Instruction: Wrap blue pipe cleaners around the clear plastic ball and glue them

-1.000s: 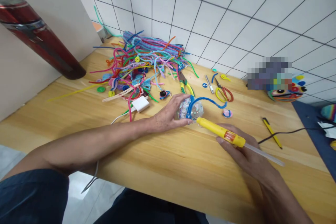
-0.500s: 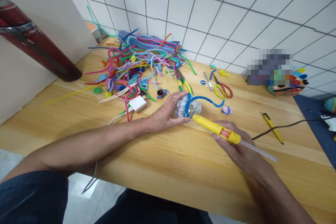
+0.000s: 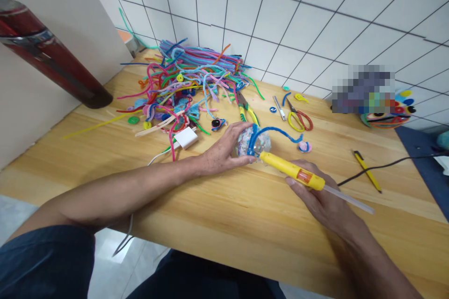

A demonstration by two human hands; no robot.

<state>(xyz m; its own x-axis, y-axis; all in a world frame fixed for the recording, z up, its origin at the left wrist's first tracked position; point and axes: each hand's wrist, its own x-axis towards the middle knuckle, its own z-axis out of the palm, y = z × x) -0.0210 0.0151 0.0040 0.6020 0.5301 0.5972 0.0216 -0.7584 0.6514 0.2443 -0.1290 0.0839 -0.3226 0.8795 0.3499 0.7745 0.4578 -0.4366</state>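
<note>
White tiles (image 3: 280, 14) stand behind the pale wooden table (image 3: 217, 215). From my end, the left hand (image 3: 224, 149) is clamped, thumb against fingers, on a clear, glitter-speckled ball (image 3: 264, 142) banded by a fuzzy blue pipe cleaner (image 3: 280, 130), its free end curling out right of that grip. The right hand (image 3: 324, 209) wraps a yellow plastic glue gun (image 3: 289, 169), nozzle just beside the band; contact I can't tell. I judge the ball light, stiff, slick where bare, perhaps brittle; I'd hold it opposite the nozzle, gently. I can read no brand or writing.
</note>
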